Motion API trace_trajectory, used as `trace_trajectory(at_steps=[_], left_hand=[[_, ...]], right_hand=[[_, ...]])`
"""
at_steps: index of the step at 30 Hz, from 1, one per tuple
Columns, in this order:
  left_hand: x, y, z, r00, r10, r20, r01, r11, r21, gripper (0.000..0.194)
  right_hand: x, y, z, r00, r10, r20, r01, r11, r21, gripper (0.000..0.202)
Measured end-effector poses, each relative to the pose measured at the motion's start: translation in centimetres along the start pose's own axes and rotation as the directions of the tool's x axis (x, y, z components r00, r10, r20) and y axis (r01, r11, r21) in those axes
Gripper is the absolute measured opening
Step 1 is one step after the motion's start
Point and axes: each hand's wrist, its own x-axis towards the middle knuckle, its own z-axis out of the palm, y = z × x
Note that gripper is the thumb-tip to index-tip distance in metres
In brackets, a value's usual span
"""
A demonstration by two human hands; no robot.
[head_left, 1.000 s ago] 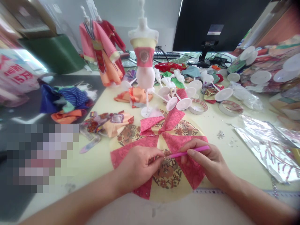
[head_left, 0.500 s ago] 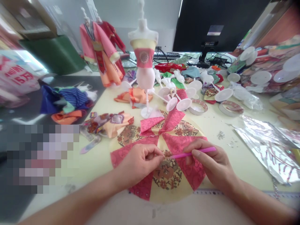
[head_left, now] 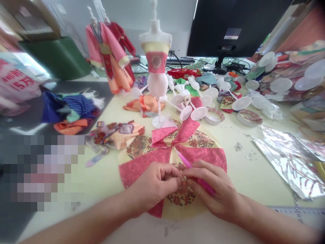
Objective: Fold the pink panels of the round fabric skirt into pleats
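Pink pen (head_left: 184,158): swung round since half a second ago. Was nearly level, tip at the left fingertips; now slanted, tip aimed away from the person, toward the middle of the cloth.
Right hand (head_left: 220,193): moved left. Clamped on the pen, which is tucked among the fingers; thumb and forefinger reach the left fingertips.
Left hand (head_left: 154,184): nearly where it was, thumb and forefinger pinched together above the cloth. Can't tell what, if anything, is between them.
Round cloth (head_left: 162,156): hasn't shifted. Spread on the desk (head_left: 101,183) under both hands, pink panels alternating with flowered yellow ones.
Meaning for the work: looks like pen tip traded for bare fingertips, pen parked in the grip. My read: a fiddly two-hand adjustment at the pinch, pen kept handy.
Dress form (head_left: 156,61): same spot, upright just beyond the cloth, pink and yellow band on its chest.
Shiny bits (head_left: 238,146): loose on the desk, right of the cloth, untouched.
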Motion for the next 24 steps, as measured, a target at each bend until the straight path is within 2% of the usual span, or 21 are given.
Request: trace_trajectory(at_steps=[7,12,18,21,24], left_hand=[[-0.3,0.8,-0.2,0.998,-0.066,0.019,0.068,0.979,-0.189,0.015],[-0.4,0.5,-0.6,0.994,-0.097,0.039,0.102,0.982,-0.161,0.024],[-0.1,0.2,-0.9,0.998,-0.041,0.04,0.048,0.979,-0.198,0.03],[0.0,0.1,-0.8,0.999,-0.022,0.049,0.032,0.972,-0.232,0.03],[0.1,0.1,-0.8,0.997,-0.012,0.073,0.03,0.965,-0.26,0.029]], right_hand=[[0.0,-0.3,-1.2,0.997,-0.067,-0.035,0.068,0.998,0.015,0.03],[0.2,-0.8,-2.3,0.994,-0.086,-0.067,0.085,0.996,-0.009,0.034],[-0.1,-1.4,-3.2,0.99,-0.121,-0.073,0.123,0.992,0.027,0.037],[-0.4,-1.7,-3.2,0.994,-0.019,-0.108,0.039,0.981,0.188,0.031],[-0.8,-1.5,-2.8,0.97,0.191,-0.15,-0.122,0.917,0.379,0.022]])
